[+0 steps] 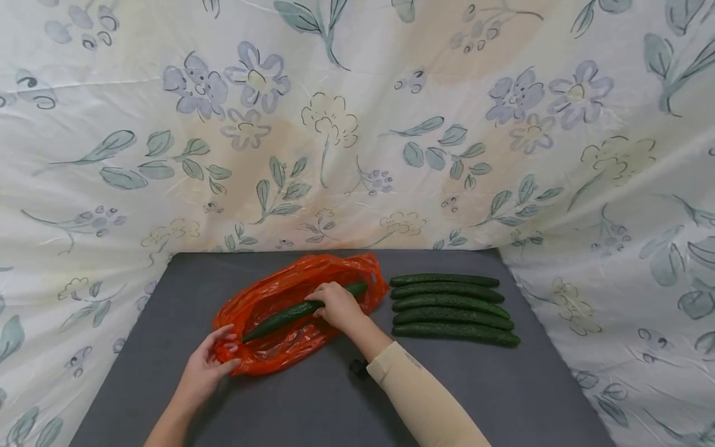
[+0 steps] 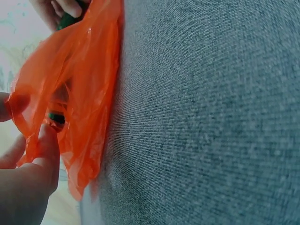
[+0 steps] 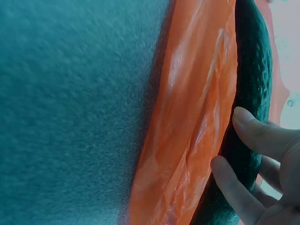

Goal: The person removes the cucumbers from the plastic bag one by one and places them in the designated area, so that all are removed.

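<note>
A long dark green cucumber (image 1: 283, 316) lies along the opening of a crinkled red plastic bag (image 1: 296, 354) on the grey table. My right hand (image 1: 337, 305) grips the cucumber from above near its middle; in the right wrist view the thumb and fingers curl round the cucumber (image 3: 255, 61). At the bag's near left end, my left hand (image 1: 208, 366) pinches the plastic between thumb and fingers. The left wrist view shows the thin bag (image 2: 89, 93) bunched at those fingers, with a cucumber's green tip (image 2: 56, 117) just inside.
Several cucumbers (image 1: 452, 301) lie side by side in a stack of rows to the right of the bag. A small black object (image 1: 358, 368) sits on the grey table (image 1: 301, 410) under the right forearm. Floral cloth (image 1: 357, 136) hangs behind and at both sides.
</note>
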Demonstrator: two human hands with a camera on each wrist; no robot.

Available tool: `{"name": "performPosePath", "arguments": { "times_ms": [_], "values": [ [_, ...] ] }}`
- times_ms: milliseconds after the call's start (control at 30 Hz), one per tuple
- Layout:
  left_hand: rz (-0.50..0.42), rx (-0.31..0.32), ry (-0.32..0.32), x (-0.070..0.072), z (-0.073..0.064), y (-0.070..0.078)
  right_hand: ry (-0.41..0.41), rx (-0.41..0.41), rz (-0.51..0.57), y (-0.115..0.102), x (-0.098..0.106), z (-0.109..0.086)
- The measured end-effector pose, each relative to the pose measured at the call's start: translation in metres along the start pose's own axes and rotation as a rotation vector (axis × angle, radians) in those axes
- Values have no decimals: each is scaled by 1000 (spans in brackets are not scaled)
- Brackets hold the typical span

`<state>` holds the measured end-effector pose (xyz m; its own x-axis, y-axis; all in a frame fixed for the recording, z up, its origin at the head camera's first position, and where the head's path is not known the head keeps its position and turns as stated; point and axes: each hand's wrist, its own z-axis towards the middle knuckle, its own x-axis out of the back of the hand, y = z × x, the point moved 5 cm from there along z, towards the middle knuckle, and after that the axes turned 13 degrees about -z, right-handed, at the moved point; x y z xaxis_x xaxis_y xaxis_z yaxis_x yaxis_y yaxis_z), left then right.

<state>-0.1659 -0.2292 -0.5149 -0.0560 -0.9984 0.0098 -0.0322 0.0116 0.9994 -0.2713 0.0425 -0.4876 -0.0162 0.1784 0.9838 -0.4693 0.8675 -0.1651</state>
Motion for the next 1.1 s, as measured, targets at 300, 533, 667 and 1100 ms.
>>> {"name": "performPosePath", "arguments": {
  "times_ms": [300,533,667,1100],
  "values": [
    [13,16,-1,-1,0,2,17,-20,16,-5,12,-15],
    [20,43,-6,-1,1,0,65,2,-12,-15,36,-27],
    [10,88,-12,-1,1,-3,100,-5,-17,-20,54,-34],
    [3,115,-10,-2,0,-3,174,-46,-2,-8,97,-64]
  ]
}}
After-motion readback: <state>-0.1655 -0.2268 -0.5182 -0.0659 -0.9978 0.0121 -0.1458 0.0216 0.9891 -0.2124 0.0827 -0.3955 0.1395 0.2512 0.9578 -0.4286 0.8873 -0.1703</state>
